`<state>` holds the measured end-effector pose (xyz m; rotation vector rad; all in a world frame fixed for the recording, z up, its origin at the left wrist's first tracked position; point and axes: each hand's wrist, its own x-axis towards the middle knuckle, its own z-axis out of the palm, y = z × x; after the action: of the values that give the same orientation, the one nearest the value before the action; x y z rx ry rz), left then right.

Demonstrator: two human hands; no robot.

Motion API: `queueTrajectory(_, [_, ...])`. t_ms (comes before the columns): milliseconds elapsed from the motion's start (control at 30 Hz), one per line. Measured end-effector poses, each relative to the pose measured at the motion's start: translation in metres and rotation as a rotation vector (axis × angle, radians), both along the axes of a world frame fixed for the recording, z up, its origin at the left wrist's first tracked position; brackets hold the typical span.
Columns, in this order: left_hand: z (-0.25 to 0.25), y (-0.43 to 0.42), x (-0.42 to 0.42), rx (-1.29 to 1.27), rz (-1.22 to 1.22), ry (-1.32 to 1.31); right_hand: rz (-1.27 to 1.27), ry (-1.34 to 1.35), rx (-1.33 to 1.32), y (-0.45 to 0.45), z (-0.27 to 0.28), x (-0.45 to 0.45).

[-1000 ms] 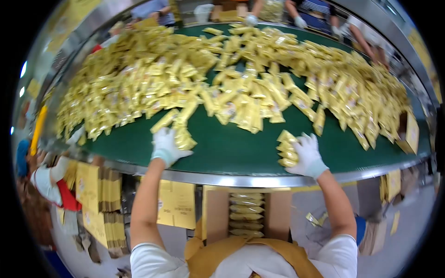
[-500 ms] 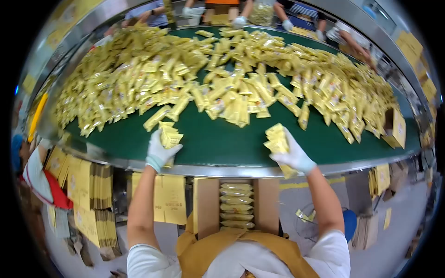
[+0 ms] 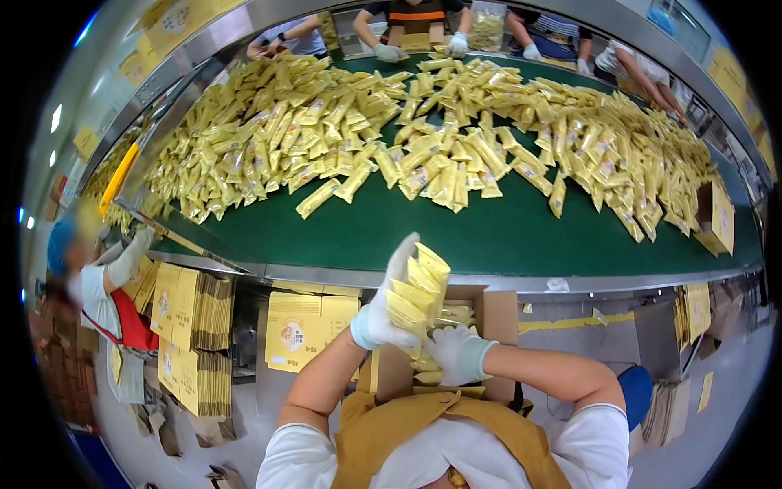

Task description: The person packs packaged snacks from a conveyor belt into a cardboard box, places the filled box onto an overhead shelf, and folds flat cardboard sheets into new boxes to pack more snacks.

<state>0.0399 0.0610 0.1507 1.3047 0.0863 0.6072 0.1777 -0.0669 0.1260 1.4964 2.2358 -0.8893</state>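
My left hand (image 3: 386,314), in a white glove, is closed around a bundle of yellow sealed packets (image 3: 419,287), held upright above an open cardboard box (image 3: 498,316). Inside the box mouth, my gloved right hand (image 3: 458,354) has its fingers curled against yellow packets (image 3: 425,365) just below that bundle; some of its fingertips are hidden. More packets (image 3: 454,314) lie in the box behind my right hand. The box stands between my body and the metal table edge.
Yellow packets (image 3: 318,134) are heaped across the green table (image 3: 326,236). A small carton (image 3: 715,220) sits at its right end. Stacked flat cartons (image 3: 195,318) stand lower left, beside a person in a red apron (image 3: 130,318). Several people work along the far side.
Both hands have come back from over the table to the box, drawing together. The left bundle is now raised over the box; the bundle formerly in my right hand is no longer separately visible.
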Motion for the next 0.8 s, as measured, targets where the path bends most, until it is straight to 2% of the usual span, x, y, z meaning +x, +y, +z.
queueTrajectory(100, [-0.02, -0.017, 0.005, 0.274, -0.018, 0.187, -0.093, 0.036, -0.108, -0.018, -0.053, -0.011])
queueTrajectory(167, [-0.022, -0.028, 0.011, 0.481, -0.02, 0.399, -0.067, 0.166, 0.265, -0.039, -0.103, -0.01])
queueTrajectory(267, [-0.044, -0.036, 0.021, 1.215, 0.191, 0.38, -0.107, 0.256, 0.173, -0.049, -0.091, -0.007])
queueTrajectory(300, [-0.05, -0.041, 0.024, 1.239, 0.236, 0.418, -0.124, 0.243, 0.102, -0.05, -0.081, -0.006])
queueTrajectory(433, [-0.059, -0.055, 0.035, 1.41, 0.226, 0.618, -0.122, -0.038, 0.088, -0.062, -0.063, -0.014])
queueTrajectory(533, [-0.073, -0.059, 0.049, 1.389, 0.1, 0.864, -0.114, -0.194, -0.065, -0.051, -0.041, -0.02])
queueTrajectory(567, [-0.076, -0.056, 0.057, 1.443, -0.137, 1.035, -0.115, -0.205, -0.101, -0.046, -0.041, -0.022])
queueTrajectory(667, [-0.108, -0.052, 0.065, 1.455, -0.213, 1.073, -0.044, -0.221, -0.073, -0.038, -0.044, -0.023])
queueTrajectory(767, [-0.092, -0.025, 0.06, 1.325, -0.54, 0.973, 0.063, -0.014, -0.026, -0.029, -0.031, 0.016])
queueTrajectory(800, [-0.079, -0.011, 0.056, 1.292, -0.638, 0.925, 0.023, 0.088, -0.277, -0.006, 0.019, 0.038])
